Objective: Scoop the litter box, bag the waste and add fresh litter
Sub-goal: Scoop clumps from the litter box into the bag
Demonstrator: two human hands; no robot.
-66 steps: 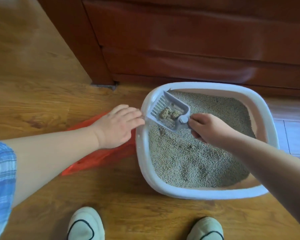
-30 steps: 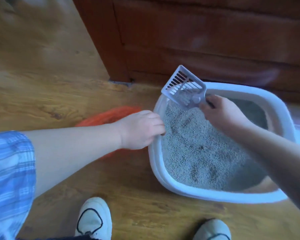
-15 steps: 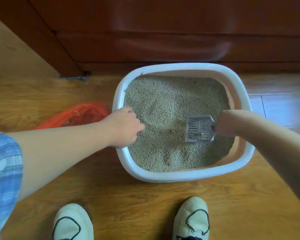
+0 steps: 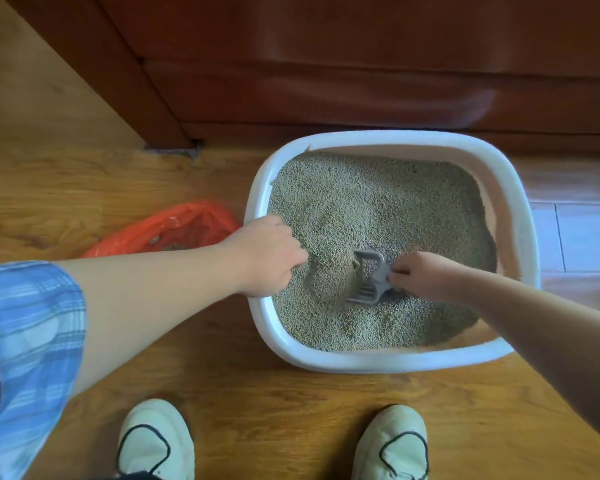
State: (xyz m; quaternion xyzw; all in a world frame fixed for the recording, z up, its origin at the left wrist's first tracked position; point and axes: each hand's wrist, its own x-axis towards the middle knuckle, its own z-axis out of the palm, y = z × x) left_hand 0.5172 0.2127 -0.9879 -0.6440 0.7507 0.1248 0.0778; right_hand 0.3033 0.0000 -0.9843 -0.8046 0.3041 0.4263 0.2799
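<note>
A white litter box [image 4: 388, 362] sits on the wooden floor, filled with grey-green litter [image 4: 378, 202]. My left hand [image 4: 267, 256] grips the box's left rim, fingers curled over the edge into the litter. My right hand [image 4: 426, 275] holds the handle of a grey slotted scoop [image 4: 369, 277], whose blade is dug into the litter near the middle of the box. An orange plastic bag [image 4: 174, 226] lies open on the floor left of the box, with some dark clumps inside.
A dark red wooden cabinet [image 4: 326, 64] stands right behind the box. My two pale shoes [image 4: 156, 441] [image 4: 392, 445] are on the floor in front of it. Pale tiles [image 4: 582, 237] begin at the right edge.
The scoop went from loaded over the box's left rim, then lifted and empty, down into the litter. Since half a second ago it has pushed left toward the middle. My left hand keeps the rim.
</note>
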